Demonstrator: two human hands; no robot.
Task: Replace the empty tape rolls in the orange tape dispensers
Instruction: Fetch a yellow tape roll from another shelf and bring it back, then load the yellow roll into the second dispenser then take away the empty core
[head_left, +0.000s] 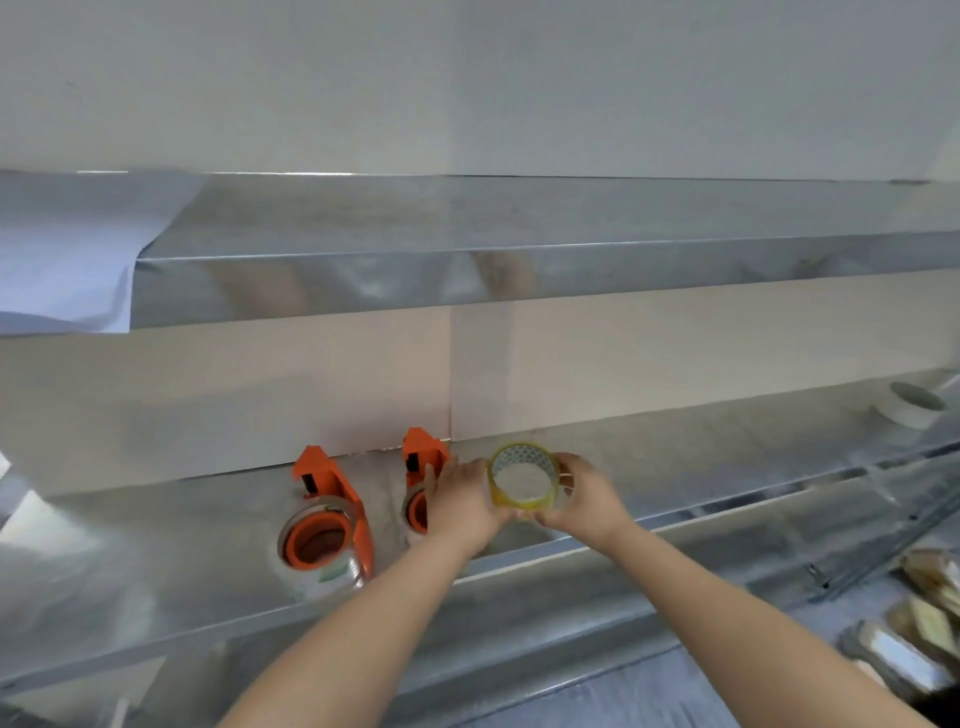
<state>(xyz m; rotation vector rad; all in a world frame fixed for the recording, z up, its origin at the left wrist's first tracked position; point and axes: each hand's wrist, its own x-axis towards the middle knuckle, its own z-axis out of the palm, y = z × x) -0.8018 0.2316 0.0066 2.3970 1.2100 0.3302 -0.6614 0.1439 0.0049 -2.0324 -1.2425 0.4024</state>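
Gripping tape roll (524, 477), both hands' fingers (563, 475)

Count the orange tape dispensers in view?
2. Left dispenser lies on the metal shelf with a roll around its hub; right dispenser sits beside it, partly hidden by the left hand. More could be out of frame.

Lighting is even, soft and moderately bright; no lamp is visible. The metal shelf (519, 280) above the hands (462, 499) carries smeared reflections and dull glare. Faint shadows lie under the forearms. The whole frame is slightly soft. Blur is strongest at the lower right corner, right of the hands. Wide-angle distortion bends the shelf edges.
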